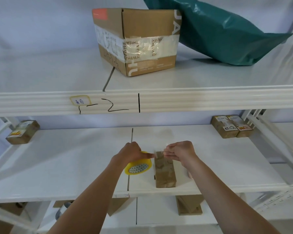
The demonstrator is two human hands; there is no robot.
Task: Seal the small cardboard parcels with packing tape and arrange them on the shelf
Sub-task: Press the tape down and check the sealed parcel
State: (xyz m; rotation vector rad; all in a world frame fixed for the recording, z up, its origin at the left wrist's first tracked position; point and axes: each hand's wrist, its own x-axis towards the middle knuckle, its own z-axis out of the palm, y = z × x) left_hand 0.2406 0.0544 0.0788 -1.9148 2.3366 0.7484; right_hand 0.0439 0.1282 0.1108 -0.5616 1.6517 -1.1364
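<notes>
Both bare forearms enter from the bottom edge and reach onto the middle white shelf board (74,166). Left hand (131,152) grips a yellow-cored roll of clear packing tape (137,167), fingers curled over its top, forefinger extended rightward to touch the far end of the small brown cardboard parcel (165,173). That parcel lies flat on the shelf, just right of the board seam, its long axis running away from the viewer. Right hand (179,152) is curled at the parcel's far end, fingertips pinched together; a clear strip of tape appears to run between the 2 hands, though it is too faint to confirm. The hands sit close together, 1 on either side of the parcel's far end.

At the far left of the same shelf lies 1 small labelled brown parcel (23,132). At the far right, 2 small labelled brown parcels (232,126) stand touching side by side against the white metal upright (267,132).

On the upper shelf, a large taped brown cardboard carton (137,41) stands near centre, with a teal plastic mailer bag (227,34) leaning against its right side. The upper shelf's front rail (193,100) carries a small handwritten label (80,100) and black marker strokes.

Below, brown cardboard pieces (189,206) are partly visible on the lower level.
</notes>
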